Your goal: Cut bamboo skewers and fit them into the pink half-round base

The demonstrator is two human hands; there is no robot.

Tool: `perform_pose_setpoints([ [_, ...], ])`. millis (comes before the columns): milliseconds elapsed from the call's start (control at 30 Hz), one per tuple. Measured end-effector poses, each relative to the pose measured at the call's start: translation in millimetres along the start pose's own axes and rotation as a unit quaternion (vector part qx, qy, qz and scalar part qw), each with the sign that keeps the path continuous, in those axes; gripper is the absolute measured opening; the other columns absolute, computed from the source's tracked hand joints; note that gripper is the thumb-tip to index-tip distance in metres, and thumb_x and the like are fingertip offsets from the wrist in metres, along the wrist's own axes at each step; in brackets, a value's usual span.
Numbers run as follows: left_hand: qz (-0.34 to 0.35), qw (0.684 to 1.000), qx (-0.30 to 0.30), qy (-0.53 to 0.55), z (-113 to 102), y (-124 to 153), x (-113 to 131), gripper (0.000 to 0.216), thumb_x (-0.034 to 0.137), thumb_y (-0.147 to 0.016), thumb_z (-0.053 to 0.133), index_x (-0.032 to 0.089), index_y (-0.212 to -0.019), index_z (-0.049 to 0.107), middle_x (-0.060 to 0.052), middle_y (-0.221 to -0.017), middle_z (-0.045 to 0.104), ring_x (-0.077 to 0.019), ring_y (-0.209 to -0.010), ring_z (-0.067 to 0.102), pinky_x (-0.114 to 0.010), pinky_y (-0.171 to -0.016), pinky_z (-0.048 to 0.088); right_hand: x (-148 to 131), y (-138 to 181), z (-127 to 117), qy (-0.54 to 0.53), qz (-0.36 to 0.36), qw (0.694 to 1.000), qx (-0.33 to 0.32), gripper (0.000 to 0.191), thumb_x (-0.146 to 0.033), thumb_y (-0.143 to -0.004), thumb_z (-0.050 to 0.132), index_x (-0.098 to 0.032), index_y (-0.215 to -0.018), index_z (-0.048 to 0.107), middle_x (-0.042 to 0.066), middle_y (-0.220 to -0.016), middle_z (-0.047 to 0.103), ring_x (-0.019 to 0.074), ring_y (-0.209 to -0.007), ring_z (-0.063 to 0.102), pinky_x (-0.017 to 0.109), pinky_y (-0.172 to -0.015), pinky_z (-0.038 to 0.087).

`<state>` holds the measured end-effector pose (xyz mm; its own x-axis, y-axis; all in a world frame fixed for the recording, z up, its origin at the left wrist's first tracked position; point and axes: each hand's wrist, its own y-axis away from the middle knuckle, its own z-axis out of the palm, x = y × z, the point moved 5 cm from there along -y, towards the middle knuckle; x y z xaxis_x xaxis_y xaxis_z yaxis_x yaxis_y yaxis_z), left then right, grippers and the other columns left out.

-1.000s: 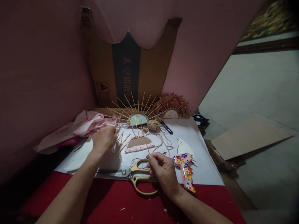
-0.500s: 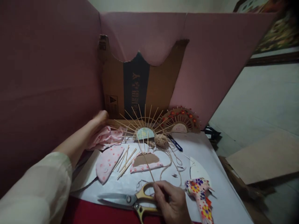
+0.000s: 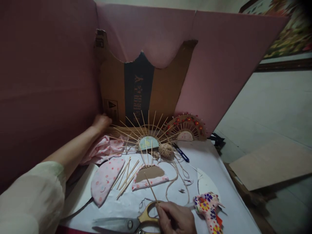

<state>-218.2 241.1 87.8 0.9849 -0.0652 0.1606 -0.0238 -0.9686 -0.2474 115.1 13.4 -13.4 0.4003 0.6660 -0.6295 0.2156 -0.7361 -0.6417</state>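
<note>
My right hand (image 3: 176, 217) pinches a thin wooden stick (image 3: 151, 188) between thumb and fingers. The stick's tip is over a half-round cardboard piece (image 3: 149, 174) edged with pink dotted fabric, with a few sticks standing up from its top. Gold-handled scissors (image 3: 114, 224) lie under and left of this hand; contact with the handle is unclear. At the back left, my left hand (image 3: 102, 123) is curled at the end of a bundle of sticks (image 3: 129, 130); its fingertips are hidden. Several loose sticks (image 3: 126, 174) lie beside a pink dotted half-circle (image 3: 107, 180).
Behind stand a fan of sticks on a green half-circle (image 3: 148, 143) and a decorated fan (image 3: 186, 125). Nearby are a twine ball (image 3: 166, 150), a blue cutter (image 3: 182, 154), crumpled pink cloth (image 3: 104, 149) and a flowered fabric figure (image 3: 208, 208). Cut cardboard (image 3: 165, 91) leans against the pink wall.
The view has shifted slightly, so the table items sit lower and further left. The stick in my right hand now ends lower, over the cardboard. My left hand stays by the bundle.
</note>
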Motion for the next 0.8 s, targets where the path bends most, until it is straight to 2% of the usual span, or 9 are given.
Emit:
perform_pose_setpoints([
  [167,-0.022,0.992,0.021,-0.123,-29.7,4.3,-4.9,0.03,0.032,-0.086,0.055,0.014,-0.109,0.057,-0.01,-0.113,0.058,-0.0222,-0.101,0.057,-0.044,-0.086,0.046,-2.7,0.2,-0.4,-0.029,0.029,0.999,-0.019,0.017,-0.02,-0.084,0.052,-0.017,-0.075,0.066,0.002,-0.058,0.064,0.0103,-0.047,0.055,0.019,-0.045,0.037],
  [333,-0.005,0.985,0.053,-0.165,-60.3,19.4,-0.5,0.018,0.01,-0.081,0.051,0.002,-0.071,0.063,-0.019,-0.084,0.067,-0.0284,-0.103,0.05,-0.044,-0.089,0.033,-7.5,-1.6,-1.8,-0.044,0.029,0.997,-0.056,0.018,-0.02,-0.085,0.05,-0.016,-0.078,0.065,0.003,-0.059,0.062,0.0107,-0.05,0.054,0.019,-0.048,0.037],
  [400,-0.005,0.984,0.067,-0.166,-72.4,27.7,2.5,0.016,0.007,-0.076,0.054,0.001,-0.064,0.062,-0.021,-0.078,0.066,-0.0281,-0.1,0.049,-0.042,-0.087,0.032,-8.8,-2.2,-2.4,-0.037,0.03,0.997,-0.067,0.019,-0.021,-0.086,0.049,-0.015,-0.077,0.065,0.002,-0.058,0.06,0.0105,-0.05,0.053,0.019,-0.048,0.036],
  [533,-0.032,0.981,0.111,-0.156,-103.2,46.2,6.5,0.015,0.004,-0.073,0.052,0.002,-0.061,0.061,-0.02,-0.078,0.065,-0.0275,-0.098,0.047,-0.04,-0.084,0.031,-11.0,-1.5,-3.1,-0.035,0.044,0.995,-0.076,0.022,-0.023,-0.088,0.048,-0.015,-0.075,0.064,0.002,-0.058,0.058,0.0104,-0.052,0.051,0.02,-0.05,0.036],
  [700,-0.111,0.968,0.197,-0.114,-148.1,79.4,8.2,0.016,-0.001,-0.07,0.048,0.005,-0.065,0.062,-0.017,-0.079,0.061,-0.0331,-0.104,0.044,-0.046,-0.085,0.028,-14.1,-1.0,-5.6,-0.044,0.071,0.994,-0.074,0.025,-0.027,-0.088,0.048,-0.015,-0.072,0.063,0.001,-0.058,0.056,0.0105,-0.053,0.05,0.02,-0.051,0.037],
  [800,-0.165,0.958,0.229,-0.053,-151.0,103.3,15.4,0.013,0.003,-0.066,0.054,0.008,-0.07,0.065,-0.011,-0.069,0.059,-0.0325,-0.094,0.049,-0.043,-0.079,0.032,-10.8,-1.9,-6.9,-0.069,0.109,0.989,-0.065,0.028,-0.031,-0.089,0.048,-0.016,-0.069,0.061,0.0,-0.054,0.055,0.0102,-0.05,0.049,0.02,-0.049,0.037],
])
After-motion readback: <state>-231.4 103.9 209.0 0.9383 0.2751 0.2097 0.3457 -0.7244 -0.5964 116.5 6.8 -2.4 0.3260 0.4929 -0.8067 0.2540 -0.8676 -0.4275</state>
